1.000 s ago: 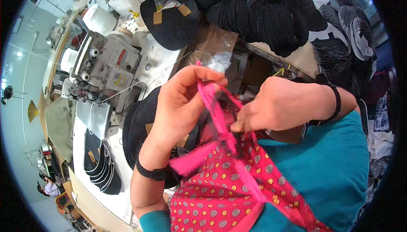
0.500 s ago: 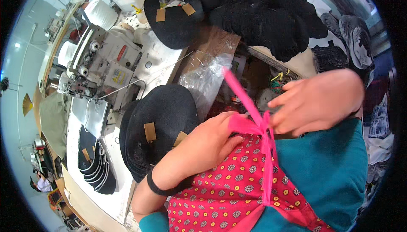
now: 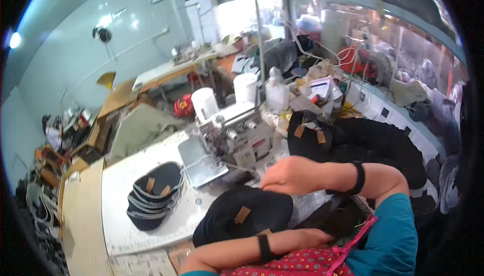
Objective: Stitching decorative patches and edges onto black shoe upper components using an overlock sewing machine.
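My right hand (image 3: 292,176) reaches leftward over a stack of black fabric pieces (image 3: 267,206) with tan tabs, toward the sewing machine (image 3: 254,137). Its fingers are curled together, and whatever may be in them is too small to make out. Low in the view, my left hand (image 3: 313,236) lies beside the stack, over my red patterned apron (image 3: 287,263). The left fingers are blurred and partly hidden. A pink apron tie (image 3: 355,238) runs up near my right sleeve. Clear plastic (image 3: 310,205) shows behind the stack.
Several black pieces with pale edges (image 3: 154,195) lie stacked on the white table (image 3: 118,215). White thread cones (image 3: 245,88) stand behind the machine. A large black pile (image 3: 380,142) fills the right side, beside a smaller tabbed black stack (image 3: 302,145). A clear bottle (image 3: 276,94) stands behind.
The view has swung up and left, showing more of the room. My right hand has left the pink tie and moved across above the black stack. My left hand is off the tie too.
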`<state>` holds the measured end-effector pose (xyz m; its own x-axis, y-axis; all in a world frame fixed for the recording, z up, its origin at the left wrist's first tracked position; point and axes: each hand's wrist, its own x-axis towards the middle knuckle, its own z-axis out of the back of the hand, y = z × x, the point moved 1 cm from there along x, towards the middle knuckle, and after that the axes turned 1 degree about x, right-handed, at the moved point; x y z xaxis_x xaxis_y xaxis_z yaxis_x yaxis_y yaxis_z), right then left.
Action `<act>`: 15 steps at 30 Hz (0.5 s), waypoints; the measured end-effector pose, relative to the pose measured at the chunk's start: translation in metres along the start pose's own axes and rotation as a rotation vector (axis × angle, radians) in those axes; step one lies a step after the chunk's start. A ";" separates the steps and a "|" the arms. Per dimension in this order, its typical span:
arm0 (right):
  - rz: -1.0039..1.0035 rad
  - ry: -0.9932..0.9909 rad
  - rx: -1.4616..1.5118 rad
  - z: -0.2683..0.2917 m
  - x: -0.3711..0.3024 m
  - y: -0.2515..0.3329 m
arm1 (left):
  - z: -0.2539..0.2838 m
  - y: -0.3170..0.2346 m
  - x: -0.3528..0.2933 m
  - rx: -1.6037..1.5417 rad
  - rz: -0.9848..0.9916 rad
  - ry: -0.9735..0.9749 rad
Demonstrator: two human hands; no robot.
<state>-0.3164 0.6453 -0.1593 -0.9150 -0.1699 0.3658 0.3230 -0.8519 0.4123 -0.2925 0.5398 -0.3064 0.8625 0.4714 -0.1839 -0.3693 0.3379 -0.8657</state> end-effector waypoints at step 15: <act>-0.026 -0.104 0.112 -0.119 0.045 -0.078 | 0.003 -0.006 -0.338 0.710 1.002 -1.468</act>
<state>-0.4109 0.6452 -0.2740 -0.8955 -0.0910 0.4357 0.3293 -0.7941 0.5109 -0.5830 0.3815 -0.2378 -0.5131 0.7657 0.3879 -0.8544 -0.4127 -0.3156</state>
